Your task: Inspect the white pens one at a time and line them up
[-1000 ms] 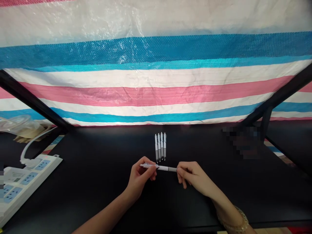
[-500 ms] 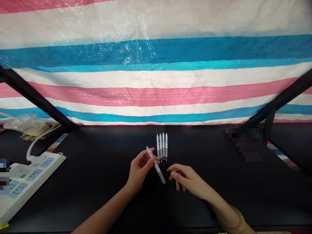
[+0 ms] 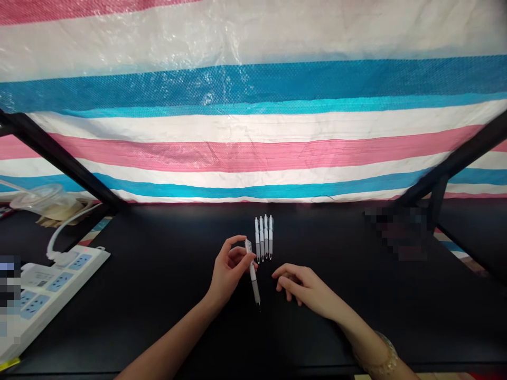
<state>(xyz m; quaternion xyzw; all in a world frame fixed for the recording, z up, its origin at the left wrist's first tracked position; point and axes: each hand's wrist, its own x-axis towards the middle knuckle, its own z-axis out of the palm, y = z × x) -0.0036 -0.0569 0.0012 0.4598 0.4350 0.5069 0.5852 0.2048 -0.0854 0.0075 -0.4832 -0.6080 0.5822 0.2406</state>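
Note:
A white pen with a grey grip [image 3: 254, 282] is pinched between the thumb and fingers of my left hand [image 3: 228, 269]. My index fingertip is at the pen's top end, and its dark tip points down toward me. My right hand [image 3: 303, 285] is to the right of the pen, low over the table, with loosely curled fingers apart and nothing in them. Just beyond the hands, several similar white pens [image 3: 264, 237] lie side by side in a row, tips toward me.
The black table [image 3: 158, 327] carries a white power strip [image 3: 59, 301] with a plugged-in cable at the left. Behind it is a clear plastic cup [image 3: 47, 200]. Black slanted bars [image 3: 67, 158] stand on both sides, and a striped plastic sheet [image 3: 253, 126] hangs at the back.
The pen in my left hand has swung from a slant to nearly upright in view. My left index finger has moved onto its top end. My right hand has barely moved.

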